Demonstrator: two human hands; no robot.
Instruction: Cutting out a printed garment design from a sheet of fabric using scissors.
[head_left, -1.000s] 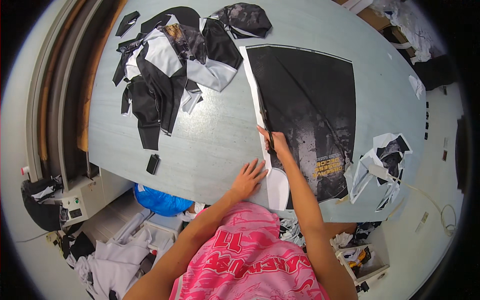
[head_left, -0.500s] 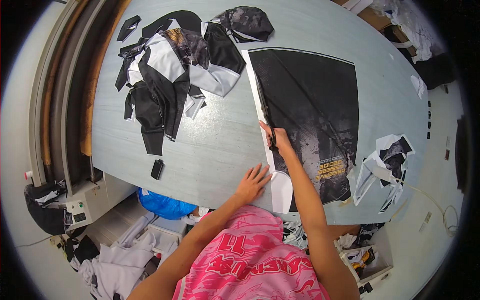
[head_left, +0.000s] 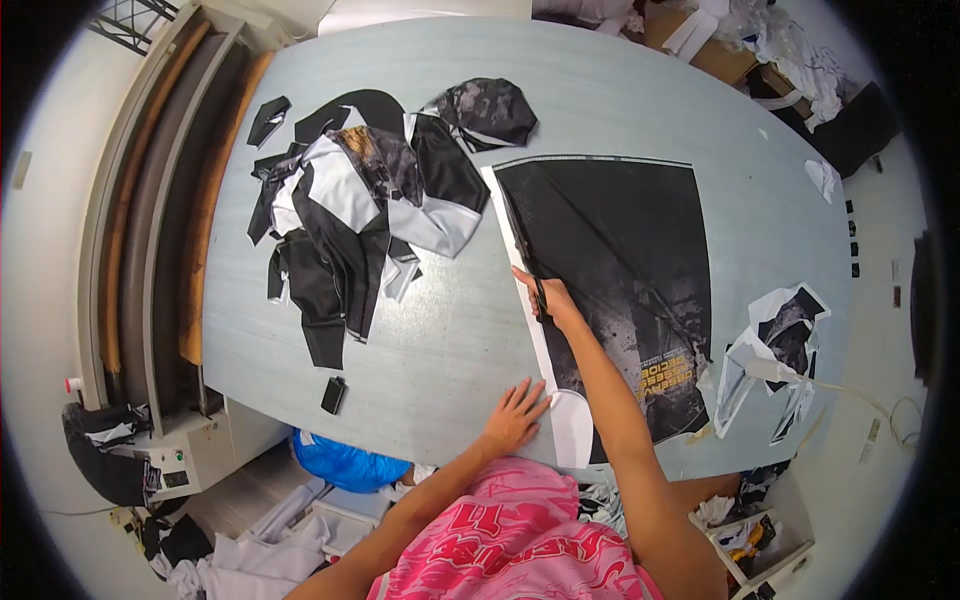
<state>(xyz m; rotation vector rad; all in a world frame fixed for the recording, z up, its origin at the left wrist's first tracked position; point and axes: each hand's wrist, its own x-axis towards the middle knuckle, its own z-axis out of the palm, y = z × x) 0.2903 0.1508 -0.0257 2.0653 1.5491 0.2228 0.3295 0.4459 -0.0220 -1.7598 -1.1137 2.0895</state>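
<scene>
A large dark printed fabric panel (head_left: 620, 250) with a white border (head_left: 521, 300) lies on the pale table. My right hand (head_left: 552, 303) grips black-handled scissors (head_left: 541, 296) at the panel's left edge. Their dark blades point away from me along the line between white border and dark print; how far apart the blades are is hard to make out. My left hand (head_left: 514, 418) lies flat on the table with fingers spread, fingertips by the lower end of the white border. A rounded white flap (head_left: 572, 430) hangs at the panel's near left corner, beside that hand.
Black, white and grey cut fabric pieces (head_left: 345, 200) are heaped at the left. Near them sits a small black object (head_left: 333, 395). White-edged scraps (head_left: 770, 350) and a white cable (head_left: 860, 392) lie at right. A long roller machine (head_left: 165, 220) borders the table's left side.
My right hand and the scissors have moved farther away along the panel's left edge. My left hand stays by the near corner. The whole view has tilted upward, so everything sits lower.
</scene>
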